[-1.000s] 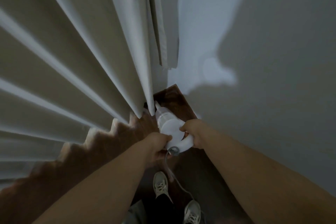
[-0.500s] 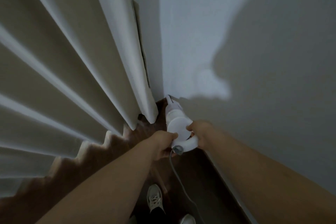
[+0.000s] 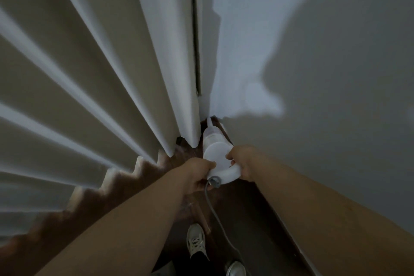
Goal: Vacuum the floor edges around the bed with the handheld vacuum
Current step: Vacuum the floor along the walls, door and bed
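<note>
Hands (image 3: 195, 172) (image 3: 243, 161) both gripping white handheld vacuum (image 3: 218, 152), nozzle in floor corner.

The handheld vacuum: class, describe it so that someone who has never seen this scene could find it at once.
Follow the pleated curtain down to the corner where it meets the grey wall above the dark wooden floor. There the handheld vacuum points nozzle-first into the corner, gripped by the left hand and right hand. It is the only white plastic object, trailing a grey cord.
</note>
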{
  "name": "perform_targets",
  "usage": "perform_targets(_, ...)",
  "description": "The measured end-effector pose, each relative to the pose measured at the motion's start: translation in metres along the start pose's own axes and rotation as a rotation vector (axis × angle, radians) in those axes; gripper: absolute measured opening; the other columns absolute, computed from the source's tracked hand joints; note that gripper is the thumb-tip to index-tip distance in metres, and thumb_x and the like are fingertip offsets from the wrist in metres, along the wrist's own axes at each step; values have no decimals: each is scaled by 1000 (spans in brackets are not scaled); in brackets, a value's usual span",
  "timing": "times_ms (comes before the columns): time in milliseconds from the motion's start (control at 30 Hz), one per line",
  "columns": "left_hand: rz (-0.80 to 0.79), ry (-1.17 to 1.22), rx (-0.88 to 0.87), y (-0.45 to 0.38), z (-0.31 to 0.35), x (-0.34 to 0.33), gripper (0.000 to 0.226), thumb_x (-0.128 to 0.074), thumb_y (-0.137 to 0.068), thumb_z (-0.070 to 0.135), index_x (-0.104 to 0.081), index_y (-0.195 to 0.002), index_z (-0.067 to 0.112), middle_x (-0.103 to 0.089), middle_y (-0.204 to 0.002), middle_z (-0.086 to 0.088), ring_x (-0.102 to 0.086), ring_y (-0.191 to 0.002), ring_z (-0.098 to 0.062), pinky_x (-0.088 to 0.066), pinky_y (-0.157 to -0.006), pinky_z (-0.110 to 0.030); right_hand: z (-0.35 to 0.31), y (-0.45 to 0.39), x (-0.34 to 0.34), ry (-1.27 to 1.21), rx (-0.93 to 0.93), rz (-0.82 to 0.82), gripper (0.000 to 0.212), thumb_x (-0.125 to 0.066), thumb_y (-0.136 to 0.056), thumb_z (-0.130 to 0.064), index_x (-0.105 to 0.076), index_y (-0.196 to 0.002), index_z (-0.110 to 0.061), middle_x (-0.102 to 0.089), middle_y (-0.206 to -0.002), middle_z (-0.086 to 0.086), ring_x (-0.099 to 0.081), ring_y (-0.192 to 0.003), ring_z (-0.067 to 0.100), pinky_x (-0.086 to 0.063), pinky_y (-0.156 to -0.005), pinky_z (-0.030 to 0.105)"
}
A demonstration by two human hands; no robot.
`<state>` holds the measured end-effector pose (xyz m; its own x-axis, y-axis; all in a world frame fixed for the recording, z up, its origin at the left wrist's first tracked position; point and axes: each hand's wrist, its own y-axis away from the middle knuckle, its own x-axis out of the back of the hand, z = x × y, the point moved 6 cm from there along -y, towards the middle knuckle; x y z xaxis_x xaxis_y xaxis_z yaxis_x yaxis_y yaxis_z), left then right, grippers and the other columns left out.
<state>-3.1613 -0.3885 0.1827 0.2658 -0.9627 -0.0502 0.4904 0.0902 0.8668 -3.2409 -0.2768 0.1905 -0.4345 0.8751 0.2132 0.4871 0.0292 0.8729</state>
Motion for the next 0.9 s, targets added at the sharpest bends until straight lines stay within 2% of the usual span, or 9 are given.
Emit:
perform_targets(100,10,17,13,1,-6,11,38,-50,-98,17,-42,-132,1,-60,-103,-14,-61,-83,-24,-54,-61,-31,1,5,-11,22,-4,-13,30,-55,-91,-7,-50,-120,-4,-53,-112,15,-53,-112,32,-47,-98,47)
perform_targets(200,16,19,29,2,-14,17,41,-50,-98,18,-40,-134,2,-58,-115,-17,-62,-87,-26,-55,-64,-32,4,9,-17,50,-15,-11,31,-58,-89,-9,-51,-119,-6,-54,-117,16,-53,-111,33,-49,-97,47)
perform_targets(300,19,22,36,3,-21,21,42,-50,-98,19,-38,-135,3,-57,-118,-17,-62,-86,-26,-55,-62,-31,7,12,-23,79,-14,-17,26,-59,-88,-10,-52,-113,-6,-54,-118,16,-54,-111,33,-48,-97,48)
perform_targets(467,54,24,52,7,-30,32,45,-54,-96,21,-39,-136,7,-59,-119,-17,-64,-98,-29,-56,-60,-33,8,20,-32,92,8,-46,38,-58,-89,-9,-48,-126,-9,-53,-116,16,-53,-111,33,-48,-97,47)
perform_targets(633,69,57,57,14,-38,40,46,-54,-95,19,-38,-135,5,-59,-120,-19,-65,-100,-31,-57,-64,-35,11,30,-41,130,18,-52,38,-59,-89,-10,-49,-125,-9,-54,-118,16,-54,-110,32,-48,-98,46)
perform_targets(733,69,47,49,22,-43,44,44,-51,-96,18,-36,-135,4,-58,-120,-19,-64,-95,-29,-54,-56,-31,12,36,-46,145,48,-62,38,-58,-89,-8,-49,-126,-8,-53,-115,16,-53,-110,32,-48,-98,46)
perform_targets(833,87,56,47,26,-48,47,48,-52,-96,19,-35,-138,5,-58,-119,-19,-64,-95,-29,-53,-53,-29,14,39,-49,132,72,-82,36,-54,-90,-5,-50,-126,-5,-53,-101,13,-52,-105,31,-49,-94,44)
perform_targets(900,99,69,46,30,-51,48,46,-51,-96,18,-35,-138,5,-58,-119,-19,-64,-94,-28,-52,-50,-26,16,42,-52,154,85,-91,37,-53,-91,-5,-49,-128,-4,-53,-102,13,-52,-106,31,-50,-92,43)
